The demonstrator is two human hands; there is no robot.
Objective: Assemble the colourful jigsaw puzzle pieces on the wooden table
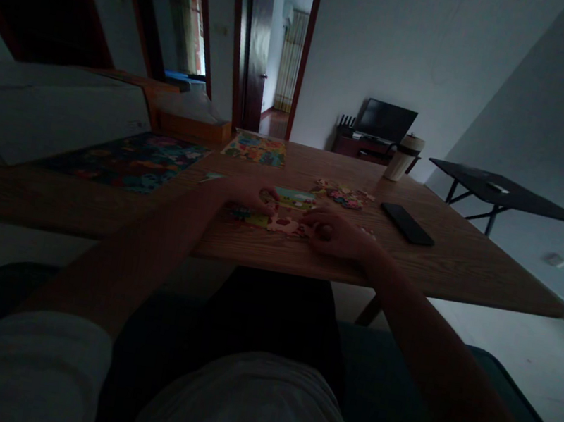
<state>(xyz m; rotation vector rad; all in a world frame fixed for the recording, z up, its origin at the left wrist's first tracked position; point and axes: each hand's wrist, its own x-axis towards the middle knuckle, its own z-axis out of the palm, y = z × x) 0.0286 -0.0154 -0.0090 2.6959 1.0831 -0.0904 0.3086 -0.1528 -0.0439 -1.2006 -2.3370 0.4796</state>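
A partly assembled jigsaw puzzle [284,225] lies flat near the table's front edge, showing a green and pale picture. From its left side my left hand [249,195] reaches over it, fingers bent, thumb and fingertips closed at the puzzle's pieces. My right hand [334,235] rests at the right end with curled fingers, the tips pinched on a piece along that edge. Dim light and the fingers hide the exact pieces. Behind the right hand sits a pile of loose jigsaw pieces [346,195]; a few more lie just beside that hand.
A black phone [407,224] lies to the right. Farther back stands a lidded cup [403,160]. At the left are a colourful picture sheet [257,149], a dark patterned sheet [134,160], a wooden box [193,128] and a large white box [51,114]. A black folding table [510,192] stands beyond.
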